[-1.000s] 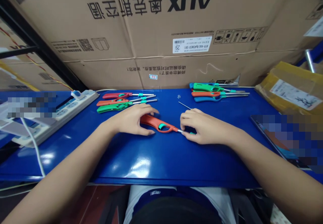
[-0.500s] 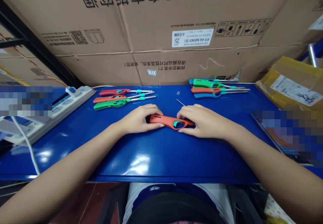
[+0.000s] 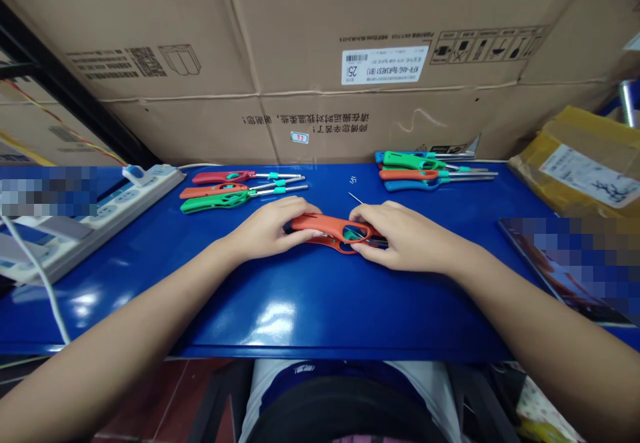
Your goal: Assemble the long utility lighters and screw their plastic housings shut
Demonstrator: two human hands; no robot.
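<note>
The lighter [image 3: 320, 223] is between both hands, over the middle of the counter [image 3: 320, 303], and its orange shell has come apart. Half a second ago it showed as one closed body; now the upper half is raised off the lower half [image 3: 334, 244], with metal bits and the green trigger [image 3: 351, 235] showing in the gap.

The left hand [image 3: 273, 230] has its fingers closed around the butt end, the thumb on the near side along the split. A second ago that thumb stood away from the body. The right hand [image 3: 395, 233] grasps the front end, fingers on the far side and thumb on the near (its grip on the hidden barrel cannot be made out). It was farther out on the metal barrel a second ago.

A thin rod [image 3: 355, 198] lies just beyond the right hand, with small springs [image 3: 353, 180] past it, and both remain there. Three lighters [image 3: 213, 191] at the far left and a pile [image 3: 407, 174] at the far right have stayed put. The view has tipped down, cutting off more of the large letters on the carton [image 3: 200, 123].
</note>
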